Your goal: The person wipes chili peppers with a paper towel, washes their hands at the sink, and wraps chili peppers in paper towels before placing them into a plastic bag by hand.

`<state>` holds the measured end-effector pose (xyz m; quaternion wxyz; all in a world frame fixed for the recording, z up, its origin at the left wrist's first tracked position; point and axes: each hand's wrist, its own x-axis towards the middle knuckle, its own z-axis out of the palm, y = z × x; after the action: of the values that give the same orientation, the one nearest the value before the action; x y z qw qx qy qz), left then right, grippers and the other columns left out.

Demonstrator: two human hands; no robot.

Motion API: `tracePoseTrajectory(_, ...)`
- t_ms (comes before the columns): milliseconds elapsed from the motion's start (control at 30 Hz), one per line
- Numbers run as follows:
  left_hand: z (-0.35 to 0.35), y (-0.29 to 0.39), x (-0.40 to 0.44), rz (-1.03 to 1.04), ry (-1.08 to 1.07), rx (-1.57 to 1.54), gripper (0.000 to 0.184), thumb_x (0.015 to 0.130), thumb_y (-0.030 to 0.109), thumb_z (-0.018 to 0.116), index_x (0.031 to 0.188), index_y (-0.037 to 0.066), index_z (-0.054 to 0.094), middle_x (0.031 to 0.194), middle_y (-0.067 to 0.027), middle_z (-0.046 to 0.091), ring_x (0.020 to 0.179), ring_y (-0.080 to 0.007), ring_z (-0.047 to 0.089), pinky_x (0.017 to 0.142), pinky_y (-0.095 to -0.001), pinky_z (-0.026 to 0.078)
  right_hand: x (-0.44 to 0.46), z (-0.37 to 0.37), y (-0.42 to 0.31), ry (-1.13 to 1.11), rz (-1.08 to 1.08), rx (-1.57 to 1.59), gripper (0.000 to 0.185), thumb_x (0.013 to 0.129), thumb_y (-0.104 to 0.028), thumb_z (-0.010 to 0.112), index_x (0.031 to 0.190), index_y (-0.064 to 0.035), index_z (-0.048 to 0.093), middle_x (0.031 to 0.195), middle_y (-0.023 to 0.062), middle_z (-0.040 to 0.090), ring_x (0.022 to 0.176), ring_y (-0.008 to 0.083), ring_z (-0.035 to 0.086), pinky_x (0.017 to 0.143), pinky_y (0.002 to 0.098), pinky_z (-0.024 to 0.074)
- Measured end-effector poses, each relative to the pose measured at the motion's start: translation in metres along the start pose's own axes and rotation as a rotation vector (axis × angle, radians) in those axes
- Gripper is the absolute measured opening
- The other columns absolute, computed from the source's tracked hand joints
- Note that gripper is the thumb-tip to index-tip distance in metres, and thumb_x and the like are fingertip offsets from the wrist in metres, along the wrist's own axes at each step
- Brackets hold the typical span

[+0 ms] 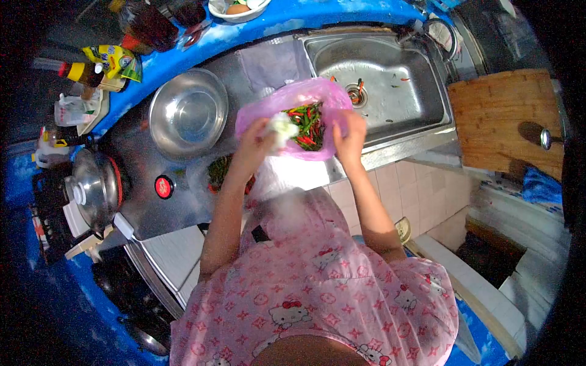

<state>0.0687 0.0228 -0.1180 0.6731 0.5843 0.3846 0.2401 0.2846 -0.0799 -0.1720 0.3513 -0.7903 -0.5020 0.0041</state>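
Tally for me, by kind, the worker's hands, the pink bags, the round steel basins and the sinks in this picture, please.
Hands, left hand and right hand: 2
Pink bag: 1
Round steel basin: 1
Sink: 1
Total: 5

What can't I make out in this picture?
All in the head view:
White item in the left hand: too blurred to identify.
Chilies deep in the pink plastic bag: hidden beneath top ones.
Red-green pile: partly behind the left forearm.
White bowl: cut off by the top edge.
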Motion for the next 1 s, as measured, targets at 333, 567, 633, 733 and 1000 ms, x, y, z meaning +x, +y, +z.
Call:
tracePoseTrajectory(333,-0.023,-0.079,0.016,-0.374,-0.326,0.125,0.025,0.08,0.004,0.046,0.104,-0.003,0.051,0.094,-0.0097,0.056,0.079,-0.0172,0.057,0.067,-0.0285,0.051,-0.04,0.005,0.024,-0.287,-0.051,0.056,0.042,0.064,-0.018,0.069,0.104,-0.0088,0.057,0.101,0.0136,0.054,0.099,0.0286,0.049,0.086,0.0386,0.0379)
tracePoseTrajectory(567,-0.018,-0.027,-0.021,-0.35,-0.238,-0.407,0.035,0.086,0.007,0.047,0.12,0.002,0.04,0.11,-0.0074,0.051,0.095,-0.0194,0.054,0.08,-0.0324,0.049,-0.019,0.042,-0.041,-0.283,-0.146,-0.042,0.018,0.066,-0.02,0.067,0.077,-0.0068,0.063,0.073,0.0103,0.055,0.078,0.0269,0.054,0.07,0.0381,0.0405)
tracePoseTrajectory(633,-0.022,-0.027,-0.03,-0.309,-0.212,-0.611,0.039,0.086,0.008,0.048,0.123,0.004,0.038,0.113,-0.0083,0.05,0.099,-0.0219,0.054,0.083,-0.0358,0.048,-0.017,0.063,-0.036,-0.355,-0.174,-0.123,0.02,0.067,-0.021,0.066,0.08,-0.0062,0.063,0.07,0.011,0.056,0.074,0.028,0.055,0.069,0.0386,0.0421)
tracePoseTrajectory(733,-0.023,-0.029,-0.039,-0.206,-0.171,-0.772,0.043,0.084,0.007,0.05,0.125,0.005,0.034,0.115,-0.0094,0.049,0.103,-0.0248,0.052,0.087,-0.0404,0.045,-0.011,0.063,-0.039,-0.454,-0.072,-0.038,0.023,0.07,-0.02,0.064,0.087,-0.0036,0.063,0.072,0.0127,0.06,0.068,0.0286,0.058,0.065,0.0369,0.0447)
tracePoseTrajectory(1000,0.005,-0.032,-0.036,-0.112,-0.009,-0.762,0.042,0.085,0.001,0.045,0.125,0.003,0.032,0.117,-0.0104,0.047,0.106,-0.0203,0.049,0.092,-0.0327,0.04,-0.019,-0.021,-0.101,-0.168,0.671,1.354,0.017,0.085,-0.004,0.05,0.098,0.0029,0.058,0.087,0.0148,0.064,0.068,0.0156,0.062,0.061,0.0222,0.0461)
